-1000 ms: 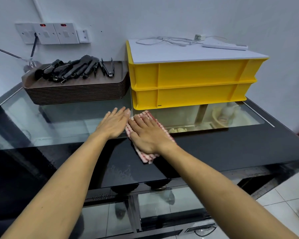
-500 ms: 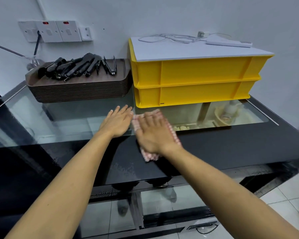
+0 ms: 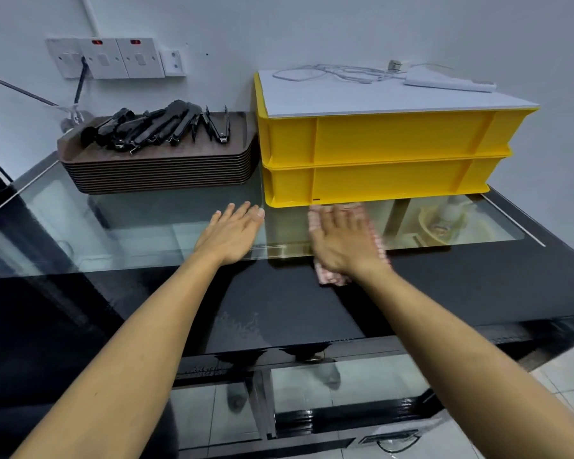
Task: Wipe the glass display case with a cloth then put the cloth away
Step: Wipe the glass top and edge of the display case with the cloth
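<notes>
Cloth [image 3: 332, 276] is flat under my right hand [image 3: 343, 243], on the glass top of the case [image 3: 146, 226]. It is red-white checked; I see its edge past my fingertips, along my hand's right side and below the wrist, near the black front strip of the case. No grip here: my right fingers are straight and spread, palm pressing the cloth down on the glass. The hand looks a bit blurred. Fingertips are just in front of the lower yellow crate [image 3: 371, 183], not touching as far as I can tell.

My left hand [image 3: 231, 235] lies flat on the glass too, to the left of the right hand, apart from it and w/o touching the cloth. Fingers straight and close together, holding nothing.

At the back of the case top, two yellow crates [image 3: 378, 140] are stacked, w/ a white board [image 3: 362, 97] on top as cover. On the board are a white cable [image 3: 328, 74] and a white flat device [image 3: 451, 82]. Left of the crates, just beside them, is a stack of brown trays [image 3: 159, 173], and black tongs [image 3: 153, 127] lie in a row on the top tray. On the wall behind are switches [image 3: 113, 58], two w/ red lights. Through the glass at right, some pale round containers [image 3: 444, 223] are inside the case; I cannot tell what exactly.
</notes>
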The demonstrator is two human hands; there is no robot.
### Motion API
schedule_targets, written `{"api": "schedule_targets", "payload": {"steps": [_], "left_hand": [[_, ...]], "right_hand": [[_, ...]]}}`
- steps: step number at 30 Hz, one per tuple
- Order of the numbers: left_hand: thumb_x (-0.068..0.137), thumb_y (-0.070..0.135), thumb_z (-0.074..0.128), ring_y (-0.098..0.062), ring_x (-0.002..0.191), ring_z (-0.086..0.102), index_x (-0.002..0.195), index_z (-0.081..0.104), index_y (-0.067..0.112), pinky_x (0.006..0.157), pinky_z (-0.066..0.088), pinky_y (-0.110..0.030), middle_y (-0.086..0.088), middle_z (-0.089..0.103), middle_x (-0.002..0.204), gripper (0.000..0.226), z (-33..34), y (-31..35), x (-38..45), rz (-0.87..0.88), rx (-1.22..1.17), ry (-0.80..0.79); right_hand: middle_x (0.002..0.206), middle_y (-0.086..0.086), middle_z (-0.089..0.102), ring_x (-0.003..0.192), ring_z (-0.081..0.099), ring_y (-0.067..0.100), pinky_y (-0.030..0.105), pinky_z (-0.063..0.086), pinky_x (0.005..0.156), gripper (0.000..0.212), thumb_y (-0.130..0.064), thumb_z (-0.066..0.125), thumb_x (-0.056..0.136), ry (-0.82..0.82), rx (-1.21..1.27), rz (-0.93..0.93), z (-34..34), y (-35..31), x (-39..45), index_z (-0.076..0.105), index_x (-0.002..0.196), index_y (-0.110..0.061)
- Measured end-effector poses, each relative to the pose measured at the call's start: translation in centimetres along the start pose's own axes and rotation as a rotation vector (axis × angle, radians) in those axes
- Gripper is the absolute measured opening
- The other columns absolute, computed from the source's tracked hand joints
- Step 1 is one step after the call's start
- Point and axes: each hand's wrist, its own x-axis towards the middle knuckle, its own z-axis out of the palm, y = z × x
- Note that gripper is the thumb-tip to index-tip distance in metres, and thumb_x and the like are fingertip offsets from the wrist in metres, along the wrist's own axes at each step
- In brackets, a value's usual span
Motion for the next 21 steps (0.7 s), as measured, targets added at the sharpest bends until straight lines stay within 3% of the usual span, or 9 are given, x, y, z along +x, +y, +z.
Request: {"api": "schedule_targets", "payload": {"steps": [3,6,8,11,13,15,17,21], "left_hand": [[0.107,0.059,0.000,-0.013,0.161,-0.002,0.166,0.014,0.032,0.130,-0.003,-0.039,0.012,0.005,0.174,0.066,-0.1,-0.7,0.4,0.010,-0.016,-0.026],[0.106,0.061,0.000,-0.014,0.161,-0.001,0.166,0.015,0.031,0.130,-0.003,-0.038,0.011,0.006,0.174,0.069,-0.3,-1.3,0.3,0.040,-0.020,-0.038],[0.105,0.063,0.000,-0.015,0.161,-0.002,0.167,0.015,0.030,0.130,-0.003,-0.039,0.011,0.005,0.174,0.071,-0.2,-1.3,0.1,0.050,0.000,-0.034],[0.106,0.063,0.002,-0.017,0.161,-0.004,0.167,0.011,0.029,0.130,-0.004,-0.040,0.009,0.002,0.175,0.070,-0.3,-0.9,0.0,0.052,0.047,-0.034],[0.107,0.062,0.003,-0.018,0.161,-0.004,0.167,0.009,0.029,0.129,-0.004,-0.041,0.009,0.001,0.175,0.069,-0.2,-0.7,0.0,0.048,0.065,-0.035],[0.108,0.060,0.004,-0.018,0.161,-0.005,0.167,0.009,0.030,0.130,-0.003,-0.042,0.009,0.000,0.175,0.067,-0.2,-0.5,0.2,0.049,0.073,-0.043],[0.109,0.057,0.006,-0.020,0.161,-0.002,0.167,0.010,0.030,0.130,-0.001,-0.043,0.009,0.002,0.175,0.064,-0.4,-0.7,0.5,0.059,0.073,-0.051],[0.113,0.046,0.019,-0.021,0.161,0.003,0.166,0.016,0.034,0.128,0.003,-0.043,0.005,0.008,0.175,0.055,-1.4,-2.0,1.2,0.101,0.071,-0.084]], "right_hand": [[0.175,0.006,-0.005,0.161,-0.011,0.026,0.048,-0.008,0.129,0.080,-0.054,-0.010,0.095,-0.047,-0.035,-0.368,1.5,-5.0,-5.0,0.000,0.168,-0.022],[0.170,-0.011,-0.018,0.157,-0.024,0.012,0.035,-0.016,0.128,0.061,-0.055,0.005,0.107,-0.082,-0.033,-0.576,0.2,-1.4,-10.1,-0.005,0.164,-0.037],[0.168,-0.016,-0.021,0.156,-0.025,0.008,0.031,-0.018,0.126,0.061,-0.063,-0.003,0.101,-0.055,-0.074,-0.518,-1.0,3.9,-9.5,-0.011,0.158,-0.042],[0.174,-0.005,-0.009,0.160,-0.014,0.012,0.034,-0.012,0.129,0.076,-0.065,-0.009,0.091,-0.024,-0.119,-0.213,-2.6,10.8,-5.2,-0.008,0.161,-0.037],[0.176,0.000,-0.005,0.161,-0.009,0.019,0.039,-0.007,0.130,0.085,-0.063,-0.007,0.088,-0.011,-0.079,-0.023,-3.0,11.5,-2.8,-0.001,0.167,-0.031],[0.176,0.006,-0.002,0.162,-0.004,0.027,0.046,-0.006,0.130,0.080,-0.058,-0.001,0.095,0.017,-0.056,0.061,-2.5,8.9,-1.1,0.004,0.168,-0.025],[0.175,0.010,0.002,0.162,-0.001,0.030,0.049,-0.005,0.130,0.075,-0.053,0.000,0.100,0.025,-0.040,0.005,-1.6,3.9,-1.1,0.005,0.168,-0.021],[0.174,-0.001,-0.008,0.161,-0.012,0.020,0.042,-0.010,0.129,0.062,-0.049,0.008,0.110,-0.037,-0.021,-0.386,0.3,-3.7,-6.6,0.001,0.168,-0.028]]}}
